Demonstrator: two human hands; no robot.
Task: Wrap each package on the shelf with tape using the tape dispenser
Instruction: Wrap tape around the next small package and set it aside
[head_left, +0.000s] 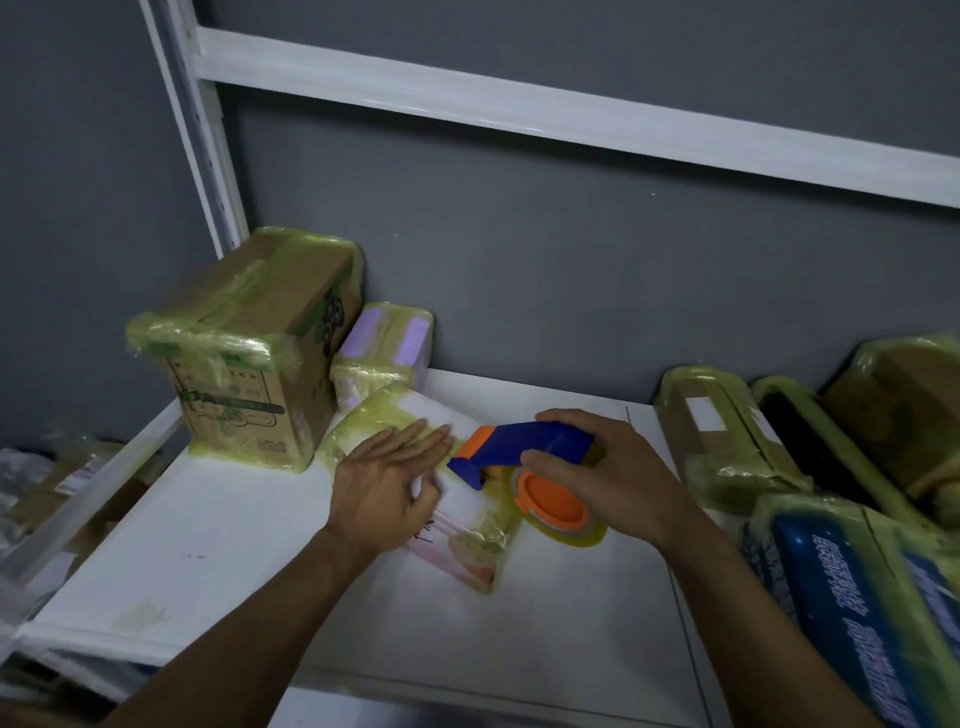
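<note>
A flat white package (457, 512) partly covered in yellowish tape lies on the white shelf (234, 545). My left hand (387, 480) presses down on its top with straight fingers. My right hand (602, 473) grips a blue and orange tape dispenser (524, 457) with a roll of clear yellowish tape (563, 525). The dispenser's blue nose sits over the package, right beside my left fingertips.
A taped brown carton (249, 353) stands at the left back, with a taped purple-white package (384, 353) behind it. Several taped parcels, one of them a blue box (852, 597), crowd the right side. A grey wall and white shelf beam (519, 104) lie behind.
</note>
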